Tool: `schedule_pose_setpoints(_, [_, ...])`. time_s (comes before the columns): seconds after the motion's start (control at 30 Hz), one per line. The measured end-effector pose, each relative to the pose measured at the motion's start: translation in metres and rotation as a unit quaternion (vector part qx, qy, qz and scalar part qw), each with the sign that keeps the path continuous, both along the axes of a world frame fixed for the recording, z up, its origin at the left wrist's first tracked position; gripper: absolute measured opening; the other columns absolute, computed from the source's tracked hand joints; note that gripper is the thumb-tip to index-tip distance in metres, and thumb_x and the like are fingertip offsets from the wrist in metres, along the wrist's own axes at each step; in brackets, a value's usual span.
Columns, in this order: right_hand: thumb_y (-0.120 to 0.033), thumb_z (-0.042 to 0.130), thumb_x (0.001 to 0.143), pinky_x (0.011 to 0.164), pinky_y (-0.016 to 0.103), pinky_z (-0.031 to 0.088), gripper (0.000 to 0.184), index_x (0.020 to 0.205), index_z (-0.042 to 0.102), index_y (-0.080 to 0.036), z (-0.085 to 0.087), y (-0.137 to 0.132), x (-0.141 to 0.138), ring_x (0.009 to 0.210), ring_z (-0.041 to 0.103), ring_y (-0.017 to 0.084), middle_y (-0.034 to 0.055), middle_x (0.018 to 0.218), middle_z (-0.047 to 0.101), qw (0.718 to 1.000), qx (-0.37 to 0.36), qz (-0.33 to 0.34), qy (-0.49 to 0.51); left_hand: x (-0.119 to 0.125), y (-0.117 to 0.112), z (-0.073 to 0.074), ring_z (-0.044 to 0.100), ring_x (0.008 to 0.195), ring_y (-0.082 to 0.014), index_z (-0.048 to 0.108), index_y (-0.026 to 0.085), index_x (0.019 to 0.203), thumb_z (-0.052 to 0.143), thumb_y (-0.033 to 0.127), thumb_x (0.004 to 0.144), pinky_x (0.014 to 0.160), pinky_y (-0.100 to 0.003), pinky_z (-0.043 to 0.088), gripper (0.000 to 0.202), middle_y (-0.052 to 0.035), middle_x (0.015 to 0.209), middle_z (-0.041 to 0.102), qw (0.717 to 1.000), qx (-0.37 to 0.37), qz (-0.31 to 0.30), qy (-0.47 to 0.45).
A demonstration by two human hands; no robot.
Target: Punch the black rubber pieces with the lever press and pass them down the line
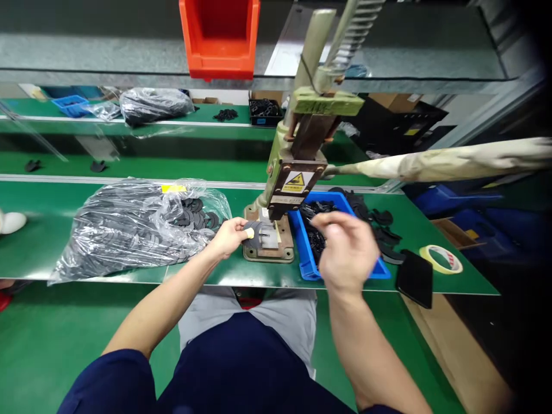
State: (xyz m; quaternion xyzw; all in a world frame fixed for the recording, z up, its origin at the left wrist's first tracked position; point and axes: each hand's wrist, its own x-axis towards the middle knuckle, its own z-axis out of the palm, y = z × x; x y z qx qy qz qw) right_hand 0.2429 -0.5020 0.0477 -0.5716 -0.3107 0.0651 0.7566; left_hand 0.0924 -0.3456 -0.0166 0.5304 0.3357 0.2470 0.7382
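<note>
My left hand is closed on the edge of a flat, rounded dark grey plastic piece. This piece sits at the pale metal fixture on the base of a green hand press. My right hand, blurred by motion, hovers over the front of a blue bin to the right of the press. Its fingers are curled in a pinch; what they hold, if anything, is too smeared to make out. Small black parts lie in the bin.
A clear plastic bag full of dark grey pieces lies left. Right of the bin are loose dark pieces, a black phone-like slab and a tape roll. The press's wrapped lever reaches right. An orange bin sits above.
</note>
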Motion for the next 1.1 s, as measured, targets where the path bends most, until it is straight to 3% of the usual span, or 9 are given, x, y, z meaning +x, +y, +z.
schedule_pose_setpoints(0.1, [-0.042,0.074,0.075,0.076,0.035,0.057,0.027,0.085,0.069,-0.018,-0.048,0.006,-0.015,0.074,0.064,0.016,0.0031,0.078,0.069,0.974,-0.158,0.132,0.099,-0.014,-0.007,0.001,0.06,0.063,-0.0109,0.065,0.013,0.084,0.087,0.025,0.057,0.063,-0.023,0.05,0.037,-0.0002,0.074,0.068,1.0,0.009,-0.027,-0.01])
schedule_pose_setpoints(0.17, [-0.046,0.075,0.074,0.06,0.029,0.054,0.031,0.085,0.069,-0.017,-0.066,0.014,-0.019,0.065,0.063,0.015,0.0034,0.071,0.068,0.934,-0.219,0.225,0.168,-0.019,-0.01,0.001,0.06,0.065,-0.0112,0.066,0.013,0.085,0.086,0.027,0.059,0.065,-0.023,0.049,0.037,-0.0008,0.076,0.068,0.998,0.032,-0.045,-0.013])
schedule_pose_setpoints(0.33, [-0.049,0.078,0.072,0.046,0.022,0.042,0.039,0.082,0.065,-0.013,-0.078,0.015,-0.021,0.054,0.056,0.012,0.0012,0.058,0.058,0.803,-0.283,0.428,0.303,-0.03,-0.016,0.009,0.065,0.076,-0.0155,0.069,0.013,0.094,0.075,0.03,0.076,0.073,-0.027,0.051,0.025,-0.0049,0.086,0.071,0.98,0.14,-0.141,-0.012])
schedule_pose_setpoints(0.47, [-0.049,0.081,0.071,0.049,0.021,0.041,0.043,0.089,0.064,-0.013,-0.085,-0.004,-0.032,0.059,0.055,0.01,-0.0012,0.062,0.054,0.744,-0.275,0.498,0.35,-0.041,-0.024,0.028,0.067,0.092,-0.019,0.072,0.016,0.101,0.058,0.024,0.092,0.084,-0.028,0.05,0.018,-0.0077,0.098,0.072,0.894,0.374,-0.246,0.018])
schedule_pose_setpoints(0.6, [-0.057,0.081,0.069,0.044,0.019,0.028,0.048,0.087,0.062,-0.016,-0.096,-0.019,-0.045,0.054,0.046,0.007,-0.0013,0.066,0.053,0.75,-0.256,0.496,0.354,-0.046,-0.03,0.045,0.067,0.095,-0.0179,0.07,0.018,0.105,0.051,0.014,0.095,0.084,-0.024,0.049,0.022,-0.0078,0.103,0.073,0.785,0.522,-0.331,0.031])
schedule_pose_setpoints(0.7, [-0.058,0.079,0.071,0.044,0.021,0.017,0.047,0.081,0.061,-0.017,-0.101,-0.026,-0.053,0.049,0.032,0.003,-0.0046,0.06,0.047,0.786,-0.242,0.463,0.329,-0.046,-0.033,0.054,0.067,0.093,-0.0168,0.068,0.019,0.106,0.051,0.004,0.089,0.08,-0.023,0.048,0.028,-0.0059,0.104,0.074,0.743,0.565,-0.356,0.043])
schedule_pose_setpoints(0.83, [-0.05,0.076,0.078,0.049,0.024,0.02,0.039,0.067,0.06,-0.016,-0.101,-0.032,-0.065,0.052,0.03,0.005,-0.0037,0.056,0.046,0.833,-0.237,0.411,0.284,-0.048,-0.039,0.063,0.067,0.09,-0.0184,0.068,0.021,0.095,0.055,0.004,0.084,0.068,-0.023,0.046,0.024,-0.005,0.097,0.073,0.705,0.6,-0.37,0.078])
schedule_pose_setpoints(0.93, [-0.05,0.075,0.078,0.049,0.025,0.022,0.04,0.063,0.06,-0.016,-0.099,-0.035,-0.073,0.051,0.029,0.006,-0.0036,0.052,0.044,0.837,-0.242,0.403,0.28,-0.051,-0.039,0.066,0.067,0.09,-0.0185,0.069,0.022,0.091,0.058,0.007,0.084,0.065,-0.023,0.045,0.02,-0.0052,0.097,0.073,0.719,0.58,-0.375,0.072])
schedule_pose_setpoints(1.1, [-0.058,0.071,0.078,0.041,0.023,0.019,0.04,0.084,0.068,-0.018,-0.092,-0.029,-0.07,0.043,0.028,0.005,-0.0036,0.057,0.047,0.811,-0.25,0.431,0.306,-0.059,-0.024,0.053,0.065,0.083,-0.0162,0.071,0.018,0.097,0.064,0.015,0.087,0.072,-0.023,0.047,0.013,-0.0051,0.094,0.073,0.846,0.447,-0.287,0.034])
